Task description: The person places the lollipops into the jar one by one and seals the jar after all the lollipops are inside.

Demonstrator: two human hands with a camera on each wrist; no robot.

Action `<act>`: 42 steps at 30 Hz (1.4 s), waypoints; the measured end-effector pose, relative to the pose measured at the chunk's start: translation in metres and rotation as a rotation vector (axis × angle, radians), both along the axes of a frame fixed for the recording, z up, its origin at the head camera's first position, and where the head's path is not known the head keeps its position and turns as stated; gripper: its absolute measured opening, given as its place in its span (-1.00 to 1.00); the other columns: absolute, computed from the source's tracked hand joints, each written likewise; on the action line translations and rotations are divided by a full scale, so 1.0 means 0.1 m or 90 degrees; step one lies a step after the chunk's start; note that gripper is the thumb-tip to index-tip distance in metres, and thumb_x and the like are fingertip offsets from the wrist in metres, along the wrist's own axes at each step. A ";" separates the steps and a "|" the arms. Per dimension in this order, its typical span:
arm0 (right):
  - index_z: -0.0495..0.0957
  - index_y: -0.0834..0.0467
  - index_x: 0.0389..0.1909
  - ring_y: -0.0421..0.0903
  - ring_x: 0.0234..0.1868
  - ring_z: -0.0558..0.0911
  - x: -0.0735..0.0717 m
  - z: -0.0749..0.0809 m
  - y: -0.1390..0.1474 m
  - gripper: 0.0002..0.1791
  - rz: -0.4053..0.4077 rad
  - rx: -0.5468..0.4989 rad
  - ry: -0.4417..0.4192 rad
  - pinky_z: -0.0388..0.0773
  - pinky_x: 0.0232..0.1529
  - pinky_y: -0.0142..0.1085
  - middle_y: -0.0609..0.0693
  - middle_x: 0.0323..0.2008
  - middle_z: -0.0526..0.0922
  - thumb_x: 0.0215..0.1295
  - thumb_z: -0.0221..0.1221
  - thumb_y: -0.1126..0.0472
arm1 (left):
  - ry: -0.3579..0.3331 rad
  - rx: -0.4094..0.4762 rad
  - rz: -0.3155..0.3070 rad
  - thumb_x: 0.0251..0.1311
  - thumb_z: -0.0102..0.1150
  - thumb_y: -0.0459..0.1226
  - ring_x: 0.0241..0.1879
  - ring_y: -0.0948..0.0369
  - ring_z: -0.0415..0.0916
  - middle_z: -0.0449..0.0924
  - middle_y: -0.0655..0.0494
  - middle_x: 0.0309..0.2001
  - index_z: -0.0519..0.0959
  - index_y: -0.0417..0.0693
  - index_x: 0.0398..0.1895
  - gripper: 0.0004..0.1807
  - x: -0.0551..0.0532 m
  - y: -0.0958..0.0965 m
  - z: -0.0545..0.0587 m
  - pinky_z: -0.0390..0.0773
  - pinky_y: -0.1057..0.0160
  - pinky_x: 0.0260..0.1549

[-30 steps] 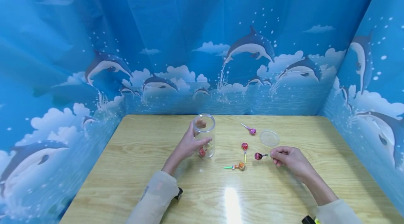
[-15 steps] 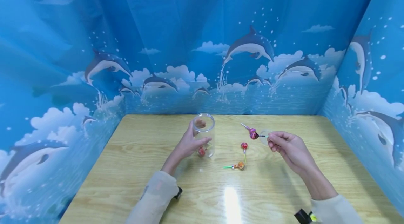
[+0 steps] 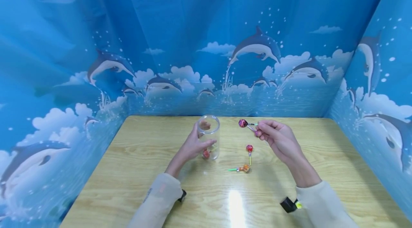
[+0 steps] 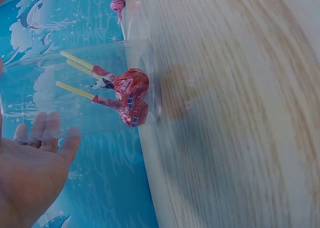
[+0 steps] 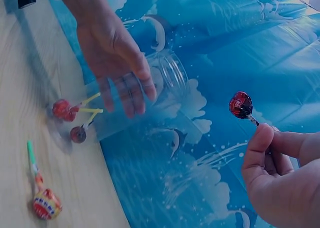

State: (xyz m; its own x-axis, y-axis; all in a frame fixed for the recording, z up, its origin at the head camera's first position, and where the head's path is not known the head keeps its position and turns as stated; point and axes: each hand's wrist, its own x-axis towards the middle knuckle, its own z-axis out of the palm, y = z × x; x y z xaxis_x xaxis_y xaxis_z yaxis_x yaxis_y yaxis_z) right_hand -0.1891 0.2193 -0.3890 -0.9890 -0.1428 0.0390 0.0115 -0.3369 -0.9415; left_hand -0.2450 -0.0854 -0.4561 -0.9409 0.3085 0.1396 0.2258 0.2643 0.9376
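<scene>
My left hand holds a clear jar upright on the table, fingers and thumb around its side. At the jar's bottom, in the left wrist view, lie several red-wrapped lollipops with yellow sticks pointing up. To the right, my right hand pinches the stick of a dark red lollipop, its head pointing left toward the jar; the right wrist view shows this lollipop raised in the air. Below that hand a pink lollipop is partly covered.
A red lollipop with a yellow stick and an orange lollipop with a green stick lie right of the jar on the wooden table. A blue dolphin-print curtain stands behind the table.
My right hand has lifted the dark red lollipop and carried it up and left toward the jar, now covering the clear round lid. My left hand and the jar have stayed put.
</scene>
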 end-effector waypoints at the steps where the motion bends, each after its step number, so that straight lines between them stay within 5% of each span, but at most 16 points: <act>1: 0.62 0.35 -0.02 -0.16 -0.27 0.66 -0.02 0.01 -0.03 -0.78 0.003 -0.003 0.005 0.66 -0.26 -0.42 0.05 -0.26 0.70 0.49 0.22 0.26 | 0.001 -0.001 0.001 0.19 0.48 -0.22 0.44 -0.04 0.29 0.38 -0.09 0.41 0.17 0.00 0.47 -0.14 0.00 0.00 0.00 0.20 -0.19 0.47; 7: 0.71 0.20 -0.13 -0.17 -0.31 0.65 -0.14 0.08 -0.23 -0.89 0.010 -0.013 0.004 0.65 -0.30 -0.42 0.03 -0.26 0.70 0.46 0.25 0.27 | -0.002 -0.005 0.005 0.18 0.50 -0.21 0.43 -0.05 0.30 0.39 -0.09 0.40 0.18 0.01 0.46 -0.13 0.00 0.00 0.00 0.18 -0.20 0.47; 32: 0.71 0.20 -0.17 -0.19 -0.44 0.56 -0.47 0.07 -0.94 -0.91 0.025 0.041 0.005 0.49 -0.48 -0.47 0.03 -0.33 0.67 0.47 0.23 0.32 | 0.011 0.027 -0.012 0.17 0.49 -0.30 0.41 -0.12 0.31 0.38 -0.27 0.38 0.19 -0.13 0.43 -0.16 -0.01 0.00 -0.02 0.20 -0.19 0.47; 42: 0.67 0.34 -0.05 -0.20 -0.50 0.48 -0.58 0.09 -1.02 -0.77 0.029 0.161 0.041 0.40 -0.50 -0.45 0.01 -0.40 0.66 0.44 0.29 0.24 | -0.011 0.027 0.006 0.17 0.49 -0.30 0.41 -0.23 0.30 0.43 -0.21 0.38 0.16 -0.14 0.50 -0.09 0.04 0.00 0.03 0.18 -0.28 0.45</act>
State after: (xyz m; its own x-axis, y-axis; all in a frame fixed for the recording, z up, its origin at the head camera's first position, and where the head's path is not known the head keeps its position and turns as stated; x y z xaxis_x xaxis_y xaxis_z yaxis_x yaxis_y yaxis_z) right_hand -0.2466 0.1173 -0.3805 -0.9779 -0.2003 0.0590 -0.0414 -0.0911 -0.9950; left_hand -0.2414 -0.0853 -0.4529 -0.9463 0.2936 0.1355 0.2066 0.2262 0.9519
